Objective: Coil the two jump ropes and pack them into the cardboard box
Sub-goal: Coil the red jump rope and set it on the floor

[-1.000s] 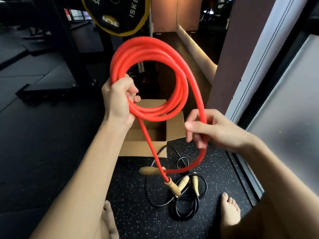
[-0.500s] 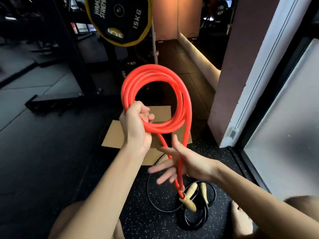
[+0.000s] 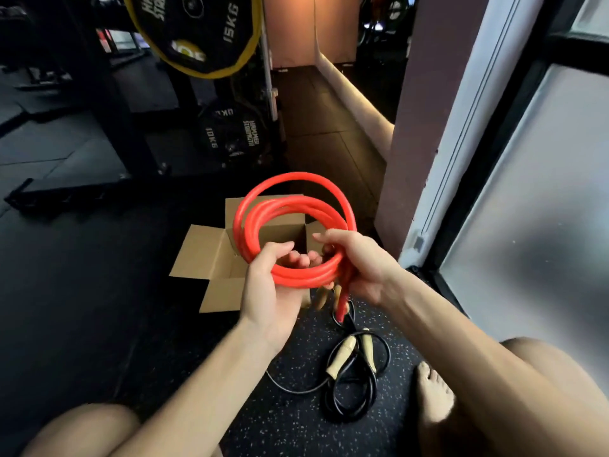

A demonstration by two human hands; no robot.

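Holds the red jump rope [image 3: 303, 278], wound into several loops, up in line with the open cardboard box [image 3: 206, 252], both hands on the coil's near arc; hard to tell whether directly over the opening or just short of it. Cups that arc from below with the left hand [image 3: 267, 288], palm up, thumb and fingers curled round the bundled strands, likely to carry the weight and stop the loops from springing apart. Wraps the right hand [image 3: 359, 262] round the same bundle just beside the left, apparently to pin the tail ends against the coil. Lets the red rope's handles [image 3: 321, 296] dangle below the hands, too blurred to read further. Leaves the far loops uneven, with one ring wider than the rest. Tips the coil toward flat, probably to suit the box's mouth, flaps folded outward on the speckled rubber floor [image 3: 290, 427]. Looks close to done with coiling this first rope; lowering into the box not yet done. Leaves the black jump rope [image 3: 349, 404] untouched in a loose tangle on the floor near a bare foot [image 3: 435, 390], pale wooden handles [image 3: 342, 356] side by side on top, outside the box, with coiling yet to come.
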